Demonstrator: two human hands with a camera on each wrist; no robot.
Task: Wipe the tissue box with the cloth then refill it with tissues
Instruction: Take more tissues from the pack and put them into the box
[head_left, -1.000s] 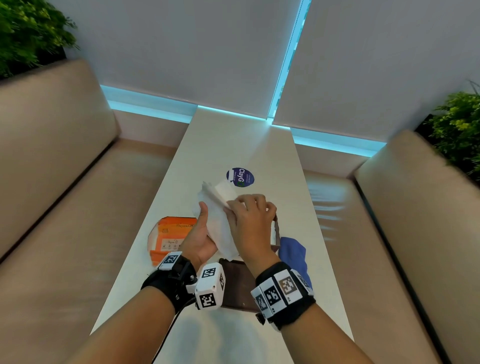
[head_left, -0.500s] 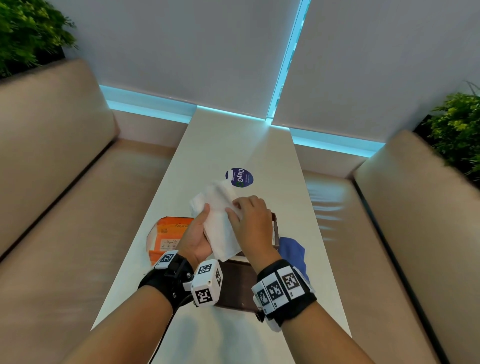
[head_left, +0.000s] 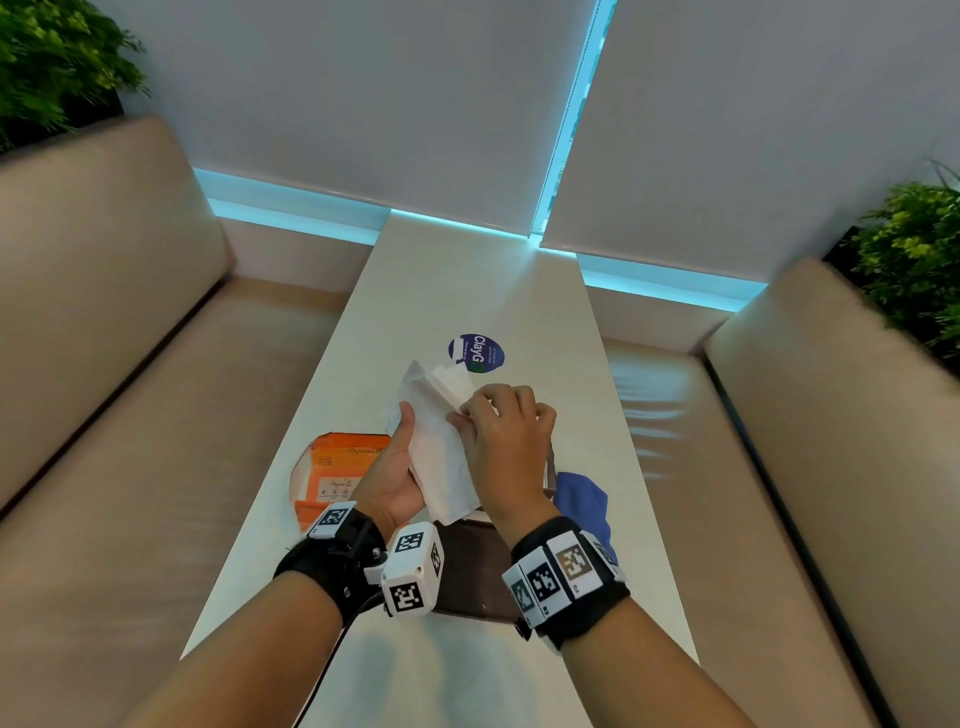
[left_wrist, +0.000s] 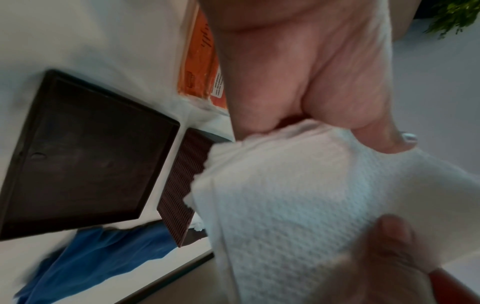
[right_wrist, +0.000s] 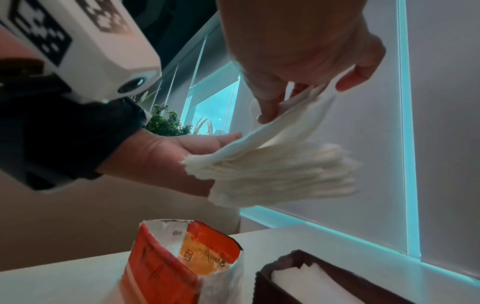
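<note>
My left hand (head_left: 395, 467) grips a thick stack of white tissues (head_left: 439, 447) above the table, thumb on its top face. My right hand (head_left: 506, 431) pinches the top sheets at the stack's far end and lifts them off the rest; the right wrist view shows the peeled tissue sheets (right_wrist: 283, 127). Below the hands stands the dark brown tissue box (right_wrist: 324, 281), open, with white tissues inside. Its brown lid (left_wrist: 78, 152) lies flat on the table near me. The blue cloth (head_left: 582, 499) lies crumpled to the right of the box.
An opened orange tissue packet (head_left: 332, 473) lies on the white table (head_left: 467, 291) left of the box. A round purple sticker (head_left: 475, 353) is further back. Beige benches (head_left: 104, 415) flank the table, with green plants (head_left: 914, 249) behind their backs.
The tissue stack has shifted slightly right and away from me. My right hand has moved from resting on the stack to pinching and peeling up its top sheets.
</note>
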